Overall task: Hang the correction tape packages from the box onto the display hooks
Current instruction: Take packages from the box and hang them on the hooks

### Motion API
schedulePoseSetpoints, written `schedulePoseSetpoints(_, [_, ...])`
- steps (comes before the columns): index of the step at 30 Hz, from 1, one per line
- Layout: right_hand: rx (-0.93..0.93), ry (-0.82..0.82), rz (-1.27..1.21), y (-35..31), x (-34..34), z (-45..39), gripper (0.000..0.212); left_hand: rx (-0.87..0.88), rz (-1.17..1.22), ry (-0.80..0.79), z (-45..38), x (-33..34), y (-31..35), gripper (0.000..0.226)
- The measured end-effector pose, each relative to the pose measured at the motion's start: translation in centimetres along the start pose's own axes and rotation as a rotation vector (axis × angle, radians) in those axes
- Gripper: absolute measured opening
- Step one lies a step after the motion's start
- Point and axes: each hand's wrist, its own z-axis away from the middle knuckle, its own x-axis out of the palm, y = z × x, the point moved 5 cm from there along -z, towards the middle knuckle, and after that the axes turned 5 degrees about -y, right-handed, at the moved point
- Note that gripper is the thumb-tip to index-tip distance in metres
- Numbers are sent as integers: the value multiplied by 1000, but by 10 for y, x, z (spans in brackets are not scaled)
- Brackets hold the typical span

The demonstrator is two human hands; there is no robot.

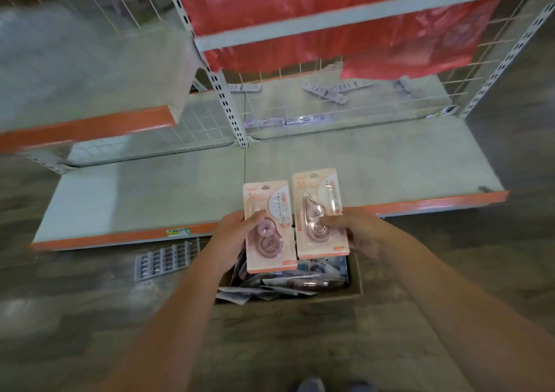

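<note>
Two pink correction tape packages are held upright over the cardboard box [357, 283] on the floor. My left hand [232, 232] grips the left package [268, 226] by its left edge, thumb across the blister. My right hand [357, 229] holds the right package [321, 214], which looks like a small stack, from its right side. More packages [288, 283] lie jumbled inside the box. The wire grid back panel [330, 91] of the display stands behind the shelf; I cannot make out hooks on it.
A low grey shelf [180, 187] with an orange front edge runs across in front of the box. Red plastic sheeting [330, 16] hangs over the upper shelf. Loose metal strips [330, 91] lie at the shelf's back. A grey ridged tray [165, 261] lies on the floor left of the box.
</note>
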Motion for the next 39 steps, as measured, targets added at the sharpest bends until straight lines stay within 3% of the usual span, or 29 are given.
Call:
schedulePoseSetpoints(3, [-19, -18, -96, -43, 20, 69, 21, -37, 72, 30, 52, 9, 48, 27])
schedulePoseSetpoints(5, [-45, -58, -171, -74, 36, 113, 17, -39, 102, 42, 82, 10, 77, 46])
schedulePoseSetpoints(8, [-92, -98, -214, -116, 58, 172, 30, -42, 131, -28, 115, 12, 115, 76])
schedulePoseSetpoints(12, [-160, -64, -125, -165, 81, 238, 42, 78, 104, -174, 198, 32, 203, 28])
schedulePoseSetpoints(16, [-248, -11, 33, -214, 101, 288, 60, 282, 40, -318, 248, 37, 265, 38])
schedulePoseSetpoints(18, [-308, -1, 132, -237, 112, 310, 68, 324, 44, -295, 265, 31, 287, 52])
schedulePoseSetpoints(21, [-387, 38, 164, -268, 124, 337, 45, 393, 11, -250, 289, 22, 319, 59])
schedulePoseSetpoints(23, [-463, 89, 166, -293, 128, 352, 32, 478, 25, -189, 298, 16, 339, 50])
schedulePoseSetpoints(26, [-584, 167, 184, -325, 133, 368, 41, 577, 67, -108, 309, 11, 366, 25])
schedulePoseSetpoints(30, [-677, 223, 153, -360, 136, 376, 22, 640, 157, -12, 314, 3, 397, 24])
schedulePoseSetpoints(32, [-712, 223, 147, -380, 137, 373, 31, 656, 191, 41, 309, -4, 413, 22])
schedulePoseSetpoints(36, [-815, 216, 190, -431, 141, 354, 74, 704, 236, 105, 288, -17, 447, 16])
schedulePoseSetpoints(39, [-876, 200, 252, -466, 149, 339, 68, 721, 290, 154, 272, -25, 465, 31])
